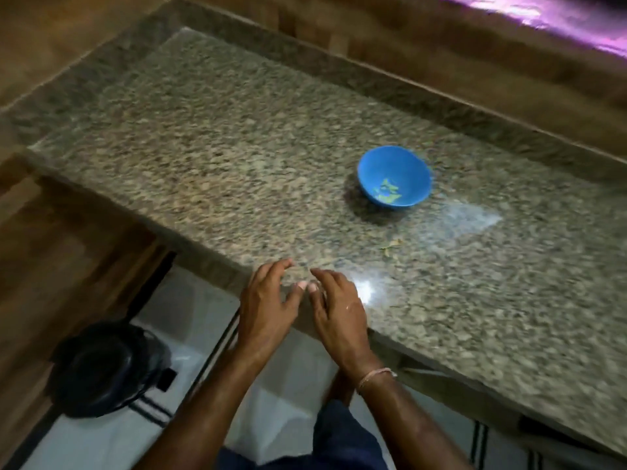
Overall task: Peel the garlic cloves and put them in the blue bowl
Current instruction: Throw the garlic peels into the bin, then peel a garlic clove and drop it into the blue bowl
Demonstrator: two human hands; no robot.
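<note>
Standing at the near edge of the granite counter (210, 137), the person holds both hands low over its rim. The left hand (268, 300) and the right hand (339, 300) sit side by side, fingers spread and loosely curved, thumb tips touching each other; nothing is seen gripped in either hand, though the picture is blurred. A thin bracelet (375, 376) circles the right wrist. Near left, a black round object (101, 371) rests on the pale floor below the counter. Farther on and to the right, a few small dry scraps (390, 244) lie on the stone, well apart from the hands. Beyond the scraps, the blue bowl (369, 164) stands upright on the counter, with pale yellow-green pieces (388, 193) at its bottom; they are too blurred to identify. A raised stone ledge (424, 96) borders the far side.
</note>
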